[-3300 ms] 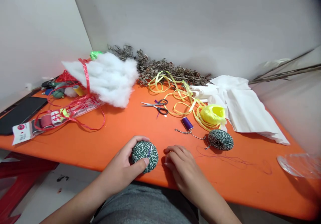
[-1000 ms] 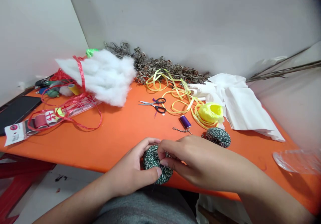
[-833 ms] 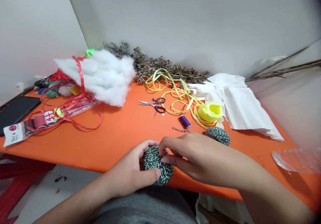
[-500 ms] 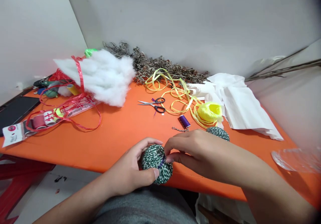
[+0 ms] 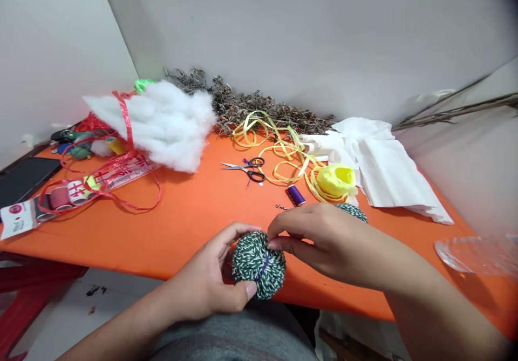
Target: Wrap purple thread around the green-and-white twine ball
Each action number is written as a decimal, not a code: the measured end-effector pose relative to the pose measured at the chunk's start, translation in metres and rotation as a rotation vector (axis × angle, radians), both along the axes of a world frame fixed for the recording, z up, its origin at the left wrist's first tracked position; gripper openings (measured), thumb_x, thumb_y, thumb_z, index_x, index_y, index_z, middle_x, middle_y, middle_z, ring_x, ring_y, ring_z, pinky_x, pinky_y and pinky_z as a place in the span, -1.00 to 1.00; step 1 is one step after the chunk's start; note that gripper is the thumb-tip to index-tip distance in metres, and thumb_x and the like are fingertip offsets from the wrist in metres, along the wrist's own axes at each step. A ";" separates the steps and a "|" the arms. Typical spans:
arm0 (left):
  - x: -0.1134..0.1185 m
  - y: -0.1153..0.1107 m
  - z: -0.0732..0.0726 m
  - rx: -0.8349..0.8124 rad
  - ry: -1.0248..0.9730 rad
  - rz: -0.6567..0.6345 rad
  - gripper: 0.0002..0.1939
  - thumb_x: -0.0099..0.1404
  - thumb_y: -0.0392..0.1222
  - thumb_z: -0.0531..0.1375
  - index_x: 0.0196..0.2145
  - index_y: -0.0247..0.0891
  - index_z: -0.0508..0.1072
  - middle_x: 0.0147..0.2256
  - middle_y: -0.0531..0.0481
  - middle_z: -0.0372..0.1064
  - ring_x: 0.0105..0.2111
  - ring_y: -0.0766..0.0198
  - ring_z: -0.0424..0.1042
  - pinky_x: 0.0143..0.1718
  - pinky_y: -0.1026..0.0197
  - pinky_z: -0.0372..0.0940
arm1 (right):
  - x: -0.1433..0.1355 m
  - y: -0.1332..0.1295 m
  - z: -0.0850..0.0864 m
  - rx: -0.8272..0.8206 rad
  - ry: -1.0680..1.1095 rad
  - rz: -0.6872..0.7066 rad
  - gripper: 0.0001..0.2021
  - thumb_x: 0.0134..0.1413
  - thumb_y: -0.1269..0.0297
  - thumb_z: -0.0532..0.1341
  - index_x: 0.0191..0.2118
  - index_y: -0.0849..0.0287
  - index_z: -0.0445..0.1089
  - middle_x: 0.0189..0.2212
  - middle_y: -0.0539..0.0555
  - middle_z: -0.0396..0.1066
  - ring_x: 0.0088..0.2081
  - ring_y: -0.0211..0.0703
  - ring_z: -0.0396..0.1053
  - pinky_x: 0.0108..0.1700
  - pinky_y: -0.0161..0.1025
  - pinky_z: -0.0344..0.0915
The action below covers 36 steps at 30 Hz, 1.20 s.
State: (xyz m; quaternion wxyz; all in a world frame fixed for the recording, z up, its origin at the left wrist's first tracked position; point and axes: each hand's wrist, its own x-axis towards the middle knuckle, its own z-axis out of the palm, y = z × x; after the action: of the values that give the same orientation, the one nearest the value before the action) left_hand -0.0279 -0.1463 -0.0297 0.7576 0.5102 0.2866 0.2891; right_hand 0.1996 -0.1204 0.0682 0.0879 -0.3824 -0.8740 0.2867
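Observation:
A ball of green-and-white twisted yarn [image 5: 251, 264] is held over the table's front edge. My left hand [image 5: 220, 274] wraps it from the left, fingers behind and thumb at the lower front. Across the ball's front runs a purple thread [image 5: 263, 266], up to the fingertips of my right hand [image 5: 311, 237]. Those fingers are pinched together against the ball's upper right, and the spot between them is mostly hidden. Beyond my right hand lies a spool of purple thread [image 5: 295, 195], with a short twisted strand [image 5: 280, 206] beside it. A second green-and-white yarn ball [image 5: 353, 212] shows partly behind my right wrist.
Scissors [image 5: 246, 169] lie mid-table, near tangled yellow ribbon [image 5: 283, 158] and its yellow roll [image 5: 335, 180]. White stuffing [image 5: 174, 126], red ribbon [image 5: 125, 118] and packed thread spools [image 5: 60, 198] are left. Dried twigs [image 5: 259, 107] line the wall; white cloth [image 5: 399, 172] lies right.
The yarn ball has turned in my left hand, so more of the purple thread faces me. My right fingertips have shifted slightly up, to the ball's upper right.

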 end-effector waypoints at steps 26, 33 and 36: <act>-0.005 -0.004 -0.005 0.170 0.006 0.122 -0.23 0.04 -0.46 0.23 0.21 -0.10 0.22 0.16 -0.14 0.30 0.18 -0.04 0.33 0.18 0.02 0.22 | 0.006 0.002 -0.009 0.034 0.149 -0.086 -0.88 0.37 0.32 0.16 -0.16 0.20 0.44 -0.40 0.00 0.49 -0.43 -0.34 0.32 -0.39 -0.37 0.15; -0.007 -0.008 -0.011 0.326 0.001 0.116 -0.20 0.06 -0.47 0.24 0.23 0.01 0.21 0.23 -0.10 0.26 0.21 -0.04 0.31 0.25 -0.05 0.17 | 0.006 -0.004 -0.014 0.065 0.263 -0.118 -0.88 0.37 0.30 0.16 -0.19 0.20 0.41 -0.47 -0.01 0.44 -0.50 -0.34 0.28 -0.45 -0.39 0.16; -0.006 -0.008 -0.014 0.419 -0.021 0.123 -0.14 0.04 -0.48 0.25 0.23 0.13 0.20 0.30 -0.03 0.18 0.28 -0.07 0.22 0.28 -0.09 0.13 | 0.005 -0.008 -0.015 0.079 0.295 -0.117 -0.91 0.37 0.33 0.17 -0.18 0.19 0.40 -0.44 0.01 0.47 -0.48 -0.34 0.33 -0.44 -0.39 0.20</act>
State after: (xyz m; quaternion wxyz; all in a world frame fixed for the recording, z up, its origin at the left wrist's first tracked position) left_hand -0.0343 -0.1541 -0.0434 0.6188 0.6352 0.2429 0.3932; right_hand 0.2051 -0.1283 0.0534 0.2469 -0.3826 -0.8383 0.2998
